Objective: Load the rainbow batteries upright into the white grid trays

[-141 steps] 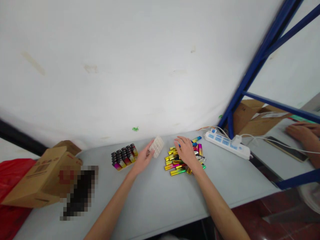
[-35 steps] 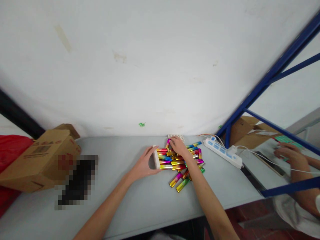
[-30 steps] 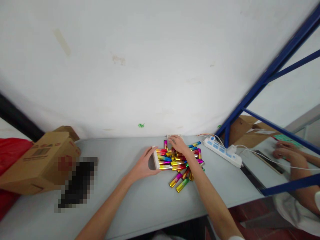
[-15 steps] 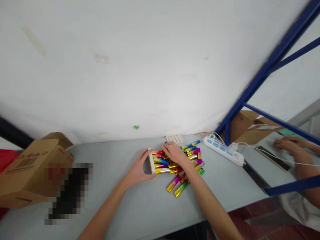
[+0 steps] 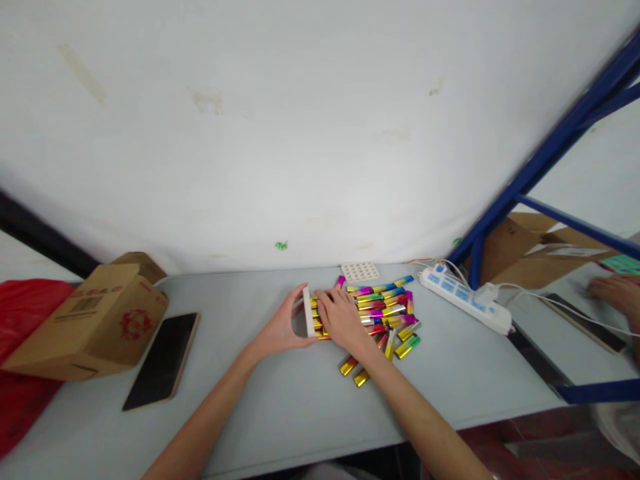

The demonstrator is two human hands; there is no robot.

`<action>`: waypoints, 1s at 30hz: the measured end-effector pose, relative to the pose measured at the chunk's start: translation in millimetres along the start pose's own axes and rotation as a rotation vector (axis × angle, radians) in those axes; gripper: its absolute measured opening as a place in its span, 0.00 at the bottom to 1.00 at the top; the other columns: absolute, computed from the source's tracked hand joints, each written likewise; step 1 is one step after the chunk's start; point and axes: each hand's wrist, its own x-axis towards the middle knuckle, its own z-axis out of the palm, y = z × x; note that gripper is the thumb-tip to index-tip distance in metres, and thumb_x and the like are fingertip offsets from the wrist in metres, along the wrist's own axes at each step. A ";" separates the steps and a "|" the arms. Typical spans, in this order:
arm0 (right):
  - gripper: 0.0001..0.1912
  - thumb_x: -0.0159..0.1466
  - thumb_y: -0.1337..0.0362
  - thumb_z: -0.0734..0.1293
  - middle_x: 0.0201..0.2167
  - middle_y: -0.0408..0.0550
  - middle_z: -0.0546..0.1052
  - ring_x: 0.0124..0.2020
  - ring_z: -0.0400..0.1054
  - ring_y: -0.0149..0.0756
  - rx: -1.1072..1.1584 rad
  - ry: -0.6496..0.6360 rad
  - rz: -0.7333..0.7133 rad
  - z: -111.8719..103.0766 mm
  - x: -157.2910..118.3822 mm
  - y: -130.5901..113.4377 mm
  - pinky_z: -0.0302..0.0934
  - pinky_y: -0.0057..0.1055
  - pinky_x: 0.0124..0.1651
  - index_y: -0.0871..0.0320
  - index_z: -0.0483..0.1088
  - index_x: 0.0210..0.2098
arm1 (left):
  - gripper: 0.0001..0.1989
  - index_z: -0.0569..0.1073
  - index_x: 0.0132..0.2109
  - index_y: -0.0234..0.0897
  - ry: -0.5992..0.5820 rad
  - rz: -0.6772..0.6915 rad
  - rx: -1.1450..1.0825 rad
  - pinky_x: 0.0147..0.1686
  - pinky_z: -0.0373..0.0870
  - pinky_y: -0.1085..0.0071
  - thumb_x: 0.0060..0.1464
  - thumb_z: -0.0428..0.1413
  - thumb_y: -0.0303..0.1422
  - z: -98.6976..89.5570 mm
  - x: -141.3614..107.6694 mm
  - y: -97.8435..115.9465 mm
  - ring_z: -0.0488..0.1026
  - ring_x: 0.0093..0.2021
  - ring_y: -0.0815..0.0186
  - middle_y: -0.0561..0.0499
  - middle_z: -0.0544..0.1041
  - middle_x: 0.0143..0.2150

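A white holed rack [image 5: 309,313] stands on its edge, with shiny metallic tubes [image 5: 383,312] in colour-fading gold, red, blue, green and magenta lying to its right. My left hand [image 5: 286,325] is closed round the rack, thumb at the near end and fingers at the far end. Over the tubes nearest the rack lies my right hand [image 5: 341,317], its fingers bent down onto them and hiding several. Some tubes sit with their ends against the rack. Others lie loose in a pile beyond and beneath my right wrist.
Behind the tubes, a second white rack [image 5: 360,271] lies flat by the wall. A white power strip [image 5: 466,298] with cables is on the right, beside a blue metal frame [image 5: 476,263]. Leftward are a phone [image 5: 163,360], a cardboard box [image 5: 93,320] and a red bag [image 5: 30,360]. Another person's hand [image 5: 617,291] shows far right.
The view has turned a little left, so things appear farther right. My right hand has come closer to the rack along the tubes. My left hand keeps its hold on the rack.
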 end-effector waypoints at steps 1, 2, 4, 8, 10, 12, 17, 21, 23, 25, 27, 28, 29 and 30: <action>0.20 0.81 0.62 0.57 0.55 0.57 0.81 0.57 0.73 0.50 -0.036 -0.009 0.018 -2.1 -1.7 5.5 0.63 0.48 0.63 0.57 0.73 0.64 | 0.63 0.51 0.80 0.44 -0.007 -0.012 -0.017 0.74 0.64 0.37 0.43 0.76 0.40 -1.9 -1.3 1.9 0.60 0.77 0.35 0.34 0.58 0.79; 0.19 0.80 0.62 0.57 0.55 0.57 0.81 0.57 0.73 0.50 -0.058 -0.017 0.034 -4.2 -3.0 10.1 0.63 0.48 0.63 0.56 0.74 0.63 | 0.63 0.51 0.79 0.44 -0.017 -0.024 -0.030 0.73 0.64 0.37 0.43 0.76 0.40 -4.3 -2.9 3.4 0.59 0.78 0.36 0.34 0.58 0.79; 0.18 0.81 0.62 0.57 0.55 0.56 0.81 0.57 0.73 0.49 -0.061 -0.024 0.040 -7.3 -4.3 14.7 0.61 0.47 0.65 0.56 0.75 0.61 | 0.62 0.52 0.79 0.44 -0.043 -0.042 -0.033 0.74 0.64 0.39 0.44 0.76 0.41 -9.7 -6.2 5.0 0.59 0.78 0.38 0.35 0.58 0.79; 0.18 0.81 0.62 0.57 0.57 0.55 0.80 0.58 0.72 0.47 -0.052 -0.017 -0.007 -3.3 -3.8 0.9 0.55 0.48 0.70 0.56 0.74 0.61 | 0.58 0.58 0.77 0.42 -0.083 -0.052 0.030 0.75 0.62 0.42 0.45 0.77 0.42 -15.0 -7.5 4.2 0.58 0.78 0.39 0.35 0.59 0.78; 0.18 0.80 0.62 0.58 0.59 0.59 0.78 0.59 0.70 0.50 -0.091 -0.018 -0.034 1.6 -4.3 -10.6 0.56 0.49 0.69 0.59 0.73 0.63 | 0.58 0.60 0.76 0.42 -0.087 -0.046 0.046 0.75 0.63 0.42 0.43 0.78 0.42 -13.4 -5.6 4.0 0.57 0.78 0.39 0.35 0.59 0.77; 0.19 0.79 0.62 0.59 0.58 0.61 0.77 0.59 0.68 0.53 -0.136 -0.013 -0.039 5.2 -6.3 -17.2 0.57 0.50 0.67 0.60 0.73 0.64 | 0.57 0.61 0.75 0.41 -0.086 -0.040 0.054 0.73 0.65 0.43 0.42 0.78 0.42 -12.3 -4.3 5.3 0.58 0.78 0.40 0.34 0.60 0.77; 0.19 0.80 0.54 0.58 0.53 0.57 0.76 0.56 0.68 0.53 -0.152 -0.015 0.019 4.0 -14.6 -7.8 0.59 0.50 0.62 0.53 0.78 0.56 | 0.52 0.64 0.73 0.46 -0.127 -0.025 0.159 0.72 0.68 0.45 0.44 0.76 0.41 -28.5 -11.4 14.4 0.61 0.76 0.43 0.39 0.63 0.74; 0.18 0.81 0.57 0.57 0.57 0.57 0.75 0.59 0.66 0.50 -0.137 -0.010 0.009 3.7 -17.7 -6.0 0.55 0.51 0.67 0.54 0.77 0.56 | 0.53 0.61 0.75 0.48 -0.142 -0.086 0.142 0.69 0.72 0.44 0.46 0.76 0.41 -39.6 -19.5 16.0 0.59 0.77 0.43 0.39 0.60 0.76; 0.18 0.81 0.58 0.57 0.61 0.57 0.74 0.62 0.64 0.51 -0.121 -0.007 -0.022 6.4 -17.2 -11.7 0.52 0.53 0.71 0.55 0.75 0.59 | 0.54 0.61 0.76 0.49 -0.126 -0.101 0.122 0.69 0.71 0.44 0.46 0.76 0.42 -34.9 -19.4 14.7 0.57 0.78 0.42 0.39 0.58 0.77; 0.18 0.81 0.59 0.57 0.62 0.58 0.74 0.63 0.63 0.52 -0.109 -0.012 -0.046 9.3 -16.1 -18.1 0.50 0.55 0.72 0.56 0.74 0.61 | 0.56 0.62 0.76 0.49 -0.104 -0.102 0.099 0.70 0.70 0.44 0.44 0.77 0.43 -27.0 -17.2 13.9 0.55 0.79 0.41 0.39 0.58 0.77; 0.19 0.80 0.60 0.57 0.61 0.57 0.75 0.62 0.63 0.52 -0.096 -0.026 -0.058 10.6 -15.4 -21.4 0.52 0.55 0.72 0.56 0.73 0.62 | 0.56 0.62 0.76 0.49 -0.097 -0.104 0.081 0.70 0.70 0.45 0.43 0.77 0.44 -22.1 -15.6 14.6 0.54 0.80 0.41 0.39 0.57 0.78; 0.19 0.80 0.60 0.57 0.61 0.57 0.75 0.62 0.63 0.52 -0.090 -0.033 -0.058 10.2 -15.4 -21.3 0.52 0.55 0.71 0.56 0.74 0.62 | 0.56 0.62 0.76 0.49 -0.098 -0.106 0.077 0.70 0.70 0.45 0.44 0.77 0.44 -22.3 -16.1 15.6 0.54 0.80 0.40 0.38 0.57 0.78; 0.18 0.80 0.60 0.58 0.61 0.57 0.75 0.61 0.64 0.52 -0.083 -0.038 -0.054 9.1 -15.7 -20.2 0.53 0.54 0.71 0.56 0.74 0.61 | 0.55 0.62 0.76 0.49 -0.103 -0.112 0.081 0.70 0.71 0.45 0.44 0.77 0.43 -24.2 -17.5 16.9 0.55 0.79 0.40 0.38 0.57 0.78; 0.18 0.80 0.60 0.58 0.60 0.57 0.75 0.61 0.64 0.52 -0.076 -0.043 -0.045 7.6 -16.1 -18.4 0.54 0.53 0.70 0.56 0.75 0.59 | 0.55 0.61 0.76 0.49 -0.108 -0.120 0.088 0.69 0.71 0.45 0.45 0.76 0.42 -27.6 -19.8 18.3 0.55 0.79 0.41 0.38 0.57 0.78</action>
